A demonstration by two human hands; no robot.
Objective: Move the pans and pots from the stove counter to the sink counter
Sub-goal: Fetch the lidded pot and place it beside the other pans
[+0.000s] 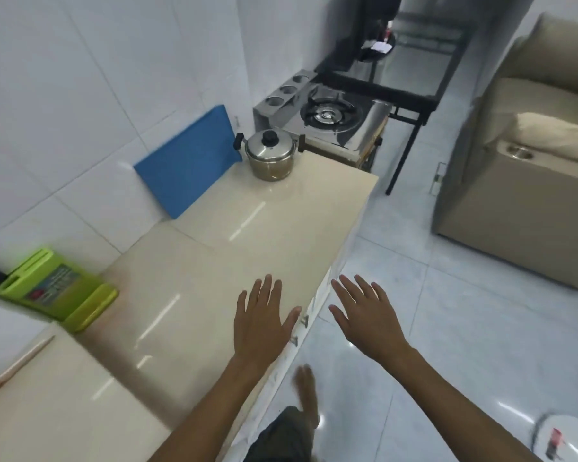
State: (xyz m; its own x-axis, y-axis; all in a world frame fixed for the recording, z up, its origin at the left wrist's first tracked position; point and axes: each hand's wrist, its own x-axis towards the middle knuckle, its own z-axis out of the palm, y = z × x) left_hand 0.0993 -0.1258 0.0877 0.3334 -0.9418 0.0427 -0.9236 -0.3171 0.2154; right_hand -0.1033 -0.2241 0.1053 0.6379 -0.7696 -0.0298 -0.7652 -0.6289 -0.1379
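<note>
A steel pot [271,155] with a lid, a black knob and black side handles stands at the far end of the cream counter [214,261], beside the single-burner gas stove [331,116]. My left hand [262,323] hovers flat over the counter's near front edge, fingers spread, holding nothing. My right hand [364,315] is out past the counter edge, above the floor, fingers apart and empty. Both hands are well short of the pot.
A blue cutting board [187,161] leans on the tiled wall left of the pot. A green knife block [57,290] sits at the near left. Beyond the stove stands a black table [397,91] with a dark pan [376,48]. A beige sofa [521,181] fills the right.
</note>
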